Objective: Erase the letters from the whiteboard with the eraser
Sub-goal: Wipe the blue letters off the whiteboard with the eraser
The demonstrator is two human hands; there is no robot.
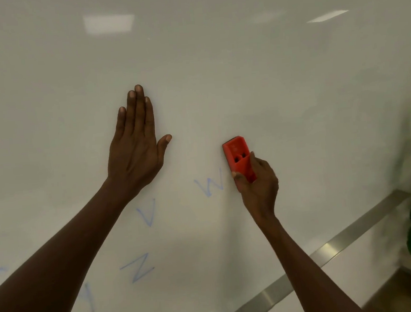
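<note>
Glossy white whiteboard [242, 78] carried faint blue letters [209, 185]. My left hand [135, 149] lay flat, released, empty. My right hand [257, 183] gripped the red plastic block eraser [239, 156], long axis near-upright, W just left of it.

On the glossy white whiteboard [217, 80] in front of me I can read a few pale blue marker letters. A "W" [209, 185] stands just left of the red plastic eraser [239, 156] I grip in my right hand [258, 184]. Below and to the left of it is a "V" [147, 212], close under my left wrist. Lower still is a "Z" [137, 267]. Two more blue marks sit by my left forearm, one at the left edge, too cut off to read. The eraser's raised moulding is too blurred to read.
</note>
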